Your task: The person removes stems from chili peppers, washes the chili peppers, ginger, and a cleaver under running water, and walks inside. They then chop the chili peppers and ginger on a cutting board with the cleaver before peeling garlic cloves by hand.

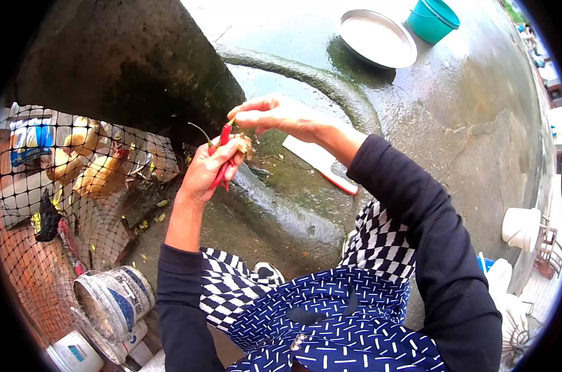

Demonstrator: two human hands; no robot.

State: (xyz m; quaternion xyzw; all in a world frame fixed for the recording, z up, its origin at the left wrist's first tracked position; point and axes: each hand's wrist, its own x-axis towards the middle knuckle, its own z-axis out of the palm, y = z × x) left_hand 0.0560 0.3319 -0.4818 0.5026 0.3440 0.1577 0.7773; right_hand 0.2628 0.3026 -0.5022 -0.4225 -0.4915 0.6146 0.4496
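Note:
My left hand [201, 172] is closed around several red chili peppers [226, 133], their tips sticking out below the fingers. A knobby brown piece [244, 146], which looks like ginger root, sits at its thumb side. One long green stem curves out past the knuckles. With thumb and forefinger, my right hand [275, 116] pinches the green stem of the uppermost chili. On the wet ground below the right forearm lies a knife [318, 162] with a broad pale blade and a red-edged handle.
A concrete block [138, 68] stands at upper left, and a raised curb [318, 77] curves across the floor. Ducks [98, 167] are behind black netting [101, 217]. Dirty buckets [123, 297] stand lower left. A metal basin [378, 38] and teal bucket [433, 20] are farther off.

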